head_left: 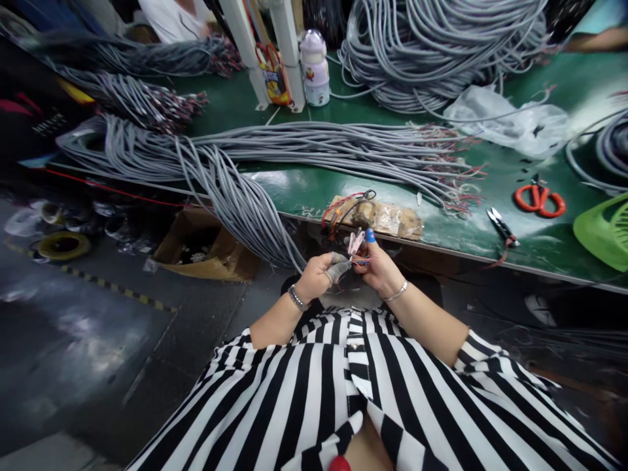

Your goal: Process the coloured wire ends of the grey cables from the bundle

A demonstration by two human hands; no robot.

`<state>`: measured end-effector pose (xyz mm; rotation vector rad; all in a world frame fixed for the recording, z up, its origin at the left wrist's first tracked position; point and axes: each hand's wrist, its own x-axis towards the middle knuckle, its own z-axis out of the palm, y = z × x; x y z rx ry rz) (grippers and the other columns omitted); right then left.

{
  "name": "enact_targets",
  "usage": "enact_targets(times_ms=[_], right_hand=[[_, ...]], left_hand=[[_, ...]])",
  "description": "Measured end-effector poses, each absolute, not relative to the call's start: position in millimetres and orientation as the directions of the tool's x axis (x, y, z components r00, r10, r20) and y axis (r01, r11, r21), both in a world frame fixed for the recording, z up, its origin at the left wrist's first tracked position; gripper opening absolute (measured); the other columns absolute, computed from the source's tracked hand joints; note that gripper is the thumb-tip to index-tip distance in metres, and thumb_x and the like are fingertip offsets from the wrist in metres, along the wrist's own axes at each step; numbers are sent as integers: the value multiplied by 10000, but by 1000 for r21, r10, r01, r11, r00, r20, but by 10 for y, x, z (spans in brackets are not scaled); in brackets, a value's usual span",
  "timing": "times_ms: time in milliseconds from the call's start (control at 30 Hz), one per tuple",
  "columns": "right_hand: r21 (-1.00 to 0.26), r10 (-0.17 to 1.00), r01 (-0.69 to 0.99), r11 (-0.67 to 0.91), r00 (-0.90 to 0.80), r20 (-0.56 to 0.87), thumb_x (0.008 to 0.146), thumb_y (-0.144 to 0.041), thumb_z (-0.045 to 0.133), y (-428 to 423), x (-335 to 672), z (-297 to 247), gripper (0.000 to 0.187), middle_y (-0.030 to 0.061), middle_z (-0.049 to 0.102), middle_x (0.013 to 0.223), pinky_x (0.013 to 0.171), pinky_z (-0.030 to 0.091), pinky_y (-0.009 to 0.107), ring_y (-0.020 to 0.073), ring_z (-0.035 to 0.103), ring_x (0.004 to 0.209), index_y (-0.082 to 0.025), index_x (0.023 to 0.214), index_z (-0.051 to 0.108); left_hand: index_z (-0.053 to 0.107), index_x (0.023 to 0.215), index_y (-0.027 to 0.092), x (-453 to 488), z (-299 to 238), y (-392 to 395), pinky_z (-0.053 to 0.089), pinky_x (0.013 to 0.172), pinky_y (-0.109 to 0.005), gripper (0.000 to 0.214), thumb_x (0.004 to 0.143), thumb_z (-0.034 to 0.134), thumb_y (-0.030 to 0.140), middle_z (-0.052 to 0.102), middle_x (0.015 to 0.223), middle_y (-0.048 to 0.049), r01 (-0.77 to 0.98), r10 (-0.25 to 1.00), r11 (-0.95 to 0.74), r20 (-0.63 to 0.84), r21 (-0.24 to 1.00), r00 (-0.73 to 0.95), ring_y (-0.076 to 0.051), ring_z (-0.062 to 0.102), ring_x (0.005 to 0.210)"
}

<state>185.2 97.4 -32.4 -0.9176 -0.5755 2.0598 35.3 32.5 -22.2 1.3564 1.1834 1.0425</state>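
Note:
My left hand [315,278], with grey coverings on some fingertips, is closed on the end of a grey cable. Thin red and pale wires [360,261] stick out of that end towards my right hand [383,271]. The right fingers pinch these wires, and a blue cover sits on the raised thumb. Between the hands a small pale pink clip-like piece [356,243] stands up; its exact kind is too small to tell. A thick bundle of grey cables [245,206] hangs over the table edge just left of my left hand.
On the green table [304,180] lie more grey cables [333,144] with stripped ends, a taped cardboard strip [392,219], orange-handled scissors [540,199], small snips [503,227], a green basket [606,232] and a bottle [314,69]. Below stands a cardboard box [206,245]. Other people are partly visible behind.

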Motion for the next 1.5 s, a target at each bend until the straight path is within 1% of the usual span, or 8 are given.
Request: enact_targets(times_ms=[200, 467, 667, 833, 967, 1100, 1300, 1500], right_hand=[[-588, 744, -462, -664, -487, -458, 716, -733, 635, 949, 1984, -357, 561, -33, 527, 576, 321, 51, 173, 23, 212, 372, -193, 705, 483], [-643, 683, -337, -688, -600, -416, 725, -727, 628, 945, 2074, -289, 571, -22, 578, 683, 337, 45, 150, 6, 192, 386, -164, 787, 557], [-747, 737, -279, -603, -553, -388, 710, -650, 695, 995, 1987, -126, 525, -15, 579, 652, 349, 46, 175, 6, 212, 391, -140, 786, 600], [-749, 759, -264, -608, -470, -451, 638, -663, 740, 986, 1946, -103, 546, -31, 550, 597, 356, 52, 177, 7, 235, 382, -155, 738, 565], [-799, 817, -250, -547, -367, -445, 573, -667, 786, 971, 1899, -145, 572, -55, 483, 513, 349, 87, 163, 18, 251, 376, -177, 676, 509], [-779, 826, -328, -535, -396, -401, 616, -650, 776, 977, 1884, -162, 550, -68, 419, 466, 350, 124, 159, 24, 258, 385, -172, 637, 506], [-749, 812, -362, -555, -430, -394, 698, -606, 743, 999, 1901, -161, 479, -13, 540, 531, 345, 110, 181, 29, 298, 389, -138, 723, 645], [-731, 819, -395, -557, -411, -402, 680, -641, 731, 956, 1880, -241, 507, -1, 576, 575, 349, 110, 173, 33, 343, 401, -147, 726, 630]], left_hand=[[662, 836, 124, 265, -280, 114, 330, 419, -175, 420, 826, 639, 544, 510, 518, 42, 116, 987, 12, -31, 993, 158, -47, 396, 422], [708, 820, 117, 170, -214, -83, 439, 515, -191, 356, 819, 678, 471, 633, 630, -23, 218, 988, -102, 74, 971, 136, -80, 518, 526], [707, 851, 123, 199, -205, 34, 447, 522, -194, 359, 816, 675, 480, 643, 654, -24, 213, 994, -94, 81, 973, 69, -83, 527, 543], [691, 844, 125, 278, -194, 185, 424, 486, -188, 402, 784, 691, 522, 628, 640, -8, 118, 997, -60, 55, 991, 46, -67, 494, 502], [673, 850, 129, 337, -168, 266, 412, 474, -185, 422, 760, 705, 540, 598, 603, 17, 84, 1000, -16, 14, 996, 26, -59, 468, 479], [657, 852, 130, 375, -150, 307, 389, 457, -183, 427, 746, 713, 540, 548, 556, 43, 66, 999, 15, -17, 998, 27, -51, 438, 451], [643, 815, 128, 434, -142, 361, 348, 435, -176, 437, 739, 708, 554, 506, 527, 60, 43, 998, 24, -27, 999, 59, -38, 391, 424], [643, 806, 136, 430, -151, 302, 352, 436, -179, 406, 752, 703, 534, 503, 511, 56, 106, 998, 43, -48, 993, 45, -50, 405, 423]])
